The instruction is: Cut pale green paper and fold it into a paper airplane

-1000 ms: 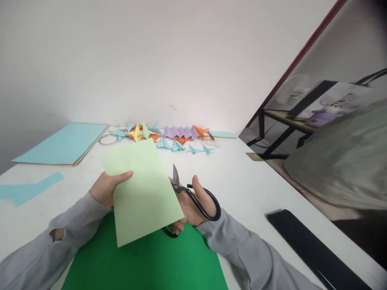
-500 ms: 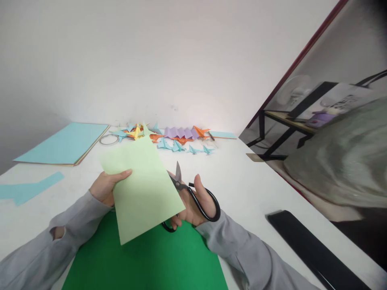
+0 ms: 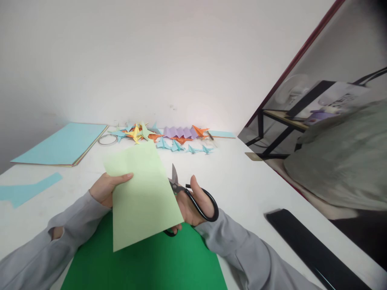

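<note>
A pale green sheet of paper point(image 3: 145, 201) is raised over the green mat point(image 3: 145, 266). My left hand point(image 3: 107, 187) pinches its left edge, thumb on top and fingers hidden behind. My right hand point(image 3: 195, 205) has its thumb and fingers through the black handles of a pair of scissors point(image 3: 208, 197). The scissor blades stand apart at the paper's right edge; one blade points up in front, and the other is partly hidden behind the sheet. The lower handle loop mostly disappears behind the paper.
Folded paper cranes point(image 3: 136, 133) and a pleated purple paper point(image 3: 179, 132) lie along the wall. Blue sheets point(image 3: 63, 143) are stacked at the back left, beside a wire ring point(image 3: 108, 139). Blue scraps point(image 3: 30, 189) lie at left, a long black object point(image 3: 311, 245) at right.
The paper's lower edge has tilted slightly down and to the left. My right hand and the scissors have shifted a little left. Both holds stay the same.
</note>
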Available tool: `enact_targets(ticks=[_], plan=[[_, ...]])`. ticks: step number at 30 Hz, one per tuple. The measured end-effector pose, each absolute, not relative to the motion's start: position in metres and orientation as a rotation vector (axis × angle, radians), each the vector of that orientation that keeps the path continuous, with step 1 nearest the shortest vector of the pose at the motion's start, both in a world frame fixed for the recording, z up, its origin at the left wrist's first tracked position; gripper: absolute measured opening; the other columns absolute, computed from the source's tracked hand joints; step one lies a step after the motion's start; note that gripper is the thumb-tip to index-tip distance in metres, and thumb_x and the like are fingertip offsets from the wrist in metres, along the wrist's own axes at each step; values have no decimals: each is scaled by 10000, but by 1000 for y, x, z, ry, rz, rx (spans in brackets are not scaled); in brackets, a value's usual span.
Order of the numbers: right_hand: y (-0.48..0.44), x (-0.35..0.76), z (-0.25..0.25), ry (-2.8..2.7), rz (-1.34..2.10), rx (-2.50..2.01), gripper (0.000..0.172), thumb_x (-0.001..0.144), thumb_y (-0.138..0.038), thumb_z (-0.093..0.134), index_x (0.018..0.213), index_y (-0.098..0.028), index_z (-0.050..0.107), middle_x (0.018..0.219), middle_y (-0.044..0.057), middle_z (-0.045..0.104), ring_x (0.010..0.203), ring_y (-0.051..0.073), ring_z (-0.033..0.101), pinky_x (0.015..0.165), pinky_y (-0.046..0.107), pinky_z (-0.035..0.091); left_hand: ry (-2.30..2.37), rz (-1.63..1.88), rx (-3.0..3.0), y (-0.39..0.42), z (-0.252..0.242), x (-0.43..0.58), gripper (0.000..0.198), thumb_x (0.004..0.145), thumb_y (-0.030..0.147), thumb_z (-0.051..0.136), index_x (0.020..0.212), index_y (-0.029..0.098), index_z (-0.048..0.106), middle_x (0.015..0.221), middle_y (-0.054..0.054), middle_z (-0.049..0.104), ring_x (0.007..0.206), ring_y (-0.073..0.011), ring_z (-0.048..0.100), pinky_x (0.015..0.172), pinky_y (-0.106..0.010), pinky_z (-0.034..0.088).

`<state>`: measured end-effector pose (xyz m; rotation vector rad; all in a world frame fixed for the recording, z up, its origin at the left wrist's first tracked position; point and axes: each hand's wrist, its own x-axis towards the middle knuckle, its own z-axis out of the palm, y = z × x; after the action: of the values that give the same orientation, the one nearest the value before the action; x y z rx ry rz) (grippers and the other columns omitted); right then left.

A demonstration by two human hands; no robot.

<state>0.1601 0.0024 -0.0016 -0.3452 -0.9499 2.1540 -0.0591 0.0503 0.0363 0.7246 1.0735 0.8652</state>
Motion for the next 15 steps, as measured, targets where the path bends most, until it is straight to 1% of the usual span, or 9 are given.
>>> enact_targets(ticks=[4, 7, 11, 15], plan=[[3, 159, -2, -957, 2077, -386, 844, 775, -656, -195, 1373, -224, 215, 867, 80, 642, 446, 158, 515, 553, 382, 441, 1099, 900, 718, 51, 37, -60, 620, 615, 121, 754, 1201, 151, 554, 849, -94, 736, 746, -295, 697, 648, -374, 581], [4, 163, -7, -964, 2088, -389, 835, 784, -680, -148, 1370, -217, 225, 882, 93, 647, 453, 163, 526, 538, 378, 434, 1111, 905, 724, 51, 36, -61, 619, 610, 123, 760, 1195, 150, 558, 851, -94, 736, 752, -296, 697, 645, -369, 582], [5, 169, -13, -974, 2203, -343, 825, 782, -727, -71, 1348, -226, 260, 935, 99, 646, 463, 157, 560, 467, 304, 412, 1068, 843, 731, 51, 35, -61, 587, 609, 125, 762, 1166, 154, 579, 886, -107, 732, 760, -303, 696, 627, -374, 584], [6, 171, -18, -968, 2269, -333, 810, 782, -754, 6, 1301, -220, 326, 940, 84, 637, 492, 153, 597, 417, 242, 379, 1041, 793, 751, 50, 34, -60, 576, 609, 128, 762, 1155, 159, 582, 890, -114, 730, 746, -318, 695, 592, -398, 585]])
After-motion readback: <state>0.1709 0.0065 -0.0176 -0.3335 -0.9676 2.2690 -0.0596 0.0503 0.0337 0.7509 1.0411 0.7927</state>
